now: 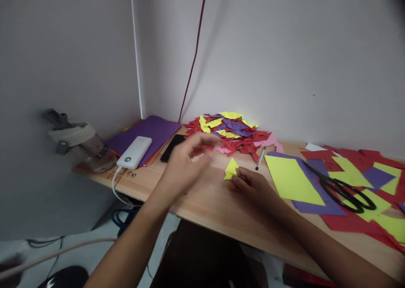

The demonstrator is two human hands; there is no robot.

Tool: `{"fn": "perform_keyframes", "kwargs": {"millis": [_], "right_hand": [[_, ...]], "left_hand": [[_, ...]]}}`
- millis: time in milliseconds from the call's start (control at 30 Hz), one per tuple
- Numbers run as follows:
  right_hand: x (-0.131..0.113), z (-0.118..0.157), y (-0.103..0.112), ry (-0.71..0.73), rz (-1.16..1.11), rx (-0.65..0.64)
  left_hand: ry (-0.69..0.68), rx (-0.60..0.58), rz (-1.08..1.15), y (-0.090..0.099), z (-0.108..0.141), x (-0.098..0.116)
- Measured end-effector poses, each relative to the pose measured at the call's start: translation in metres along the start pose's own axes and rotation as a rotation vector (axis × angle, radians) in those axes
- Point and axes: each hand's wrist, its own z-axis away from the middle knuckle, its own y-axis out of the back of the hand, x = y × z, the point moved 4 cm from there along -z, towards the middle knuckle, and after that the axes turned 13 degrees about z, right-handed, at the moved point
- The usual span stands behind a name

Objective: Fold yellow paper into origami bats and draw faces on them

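Note:
Between the thumb and fingers of my right hand (251,184) is a small folded yellow paper piece (231,169), held just over the wooden table. My left hand (191,159) is raised to the left of it, fingers apart and slightly blurred, with nothing in its grasp. Behind both hands lies a heap of folded paper pieces (232,125) in red, yellow, purple and pink. A pen (260,158) rests on the table just beyond my right hand.
Scissors (340,186) lie on coloured paper at the right, beside yellow sheets (292,180). To the left are a black phone (172,148), a white power bank (134,153) with a cable, purple sheets (158,129) and a tilted bottle (87,146). A wall stands behind the table.

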Motion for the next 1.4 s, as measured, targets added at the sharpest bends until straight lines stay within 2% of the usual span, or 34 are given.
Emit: {"fn": "perform_keyframes", "kwargs": {"millis": [67, 133, 167, 267, 367, 533, 967, 1033, 1100, 1167, 1267, 1333, 1400], "right_hand": [[0.001, -0.001, -0.001, 0.002, 0.017, -0.044], [0.002, -0.001, -0.002, -0.004, 0.031, -0.063], [0.002, -0.001, -0.002, -0.006, 0.034, -0.069], [0.004, -0.001, -0.003, -0.013, 0.047, -0.077], [0.005, -0.001, -0.004, -0.012, 0.059, -0.078], [0.005, -0.001, -0.005, -0.005, 0.05, -0.104], [0.003, -0.001, -0.004, -0.008, 0.061, -0.096], [0.002, -0.001, -0.004, -0.011, 0.063, -0.095], [0.001, -0.001, -0.003, -0.012, 0.068, -0.091], [0.001, -0.002, -0.001, -0.011, 0.066, -0.073], [0.004, -0.005, 0.005, -0.061, 0.067, -0.002], [0.009, -0.005, 0.012, -0.121, 0.085, 0.074], [0.013, -0.005, 0.019, -0.168, 0.101, 0.149]], "left_hand": [[0.041, 0.101, -0.3, 0.024, -0.026, -0.031], [0.148, 0.214, -0.649, 0.047, -0.046, -0.067], [0.221, 0.207, -0.76, 0.055, -0.052, -0.084], [0.416, 0.081, -0.918, 0.058, -0.058, -0.125], [0.498, 0.03, -0.987, 0.046, -0.053, -0.14], [0.484, 0.095, -1.071, 0.034, -0.05, -0.139], [0.477, 0.056, -1.021, 0.034, -0.038, -0.132], [0.435, 0.079, -0.987, 0.034, -0.036, -0.126], [0.292, 0.123, -0.922, 0.03, -0.036, -0.112], [0.058, 0.13, -0.775, 0.018, -0.034, -0.094], [-0.043, -0.007, -0.684, -0.016, -0.029, -0.075], [-0.044, -0.127, -0.594, -0.044, -0.024, -0.07], [0.158, -0.286, -0.29, -0.07, -0.017, -0.076]]}}
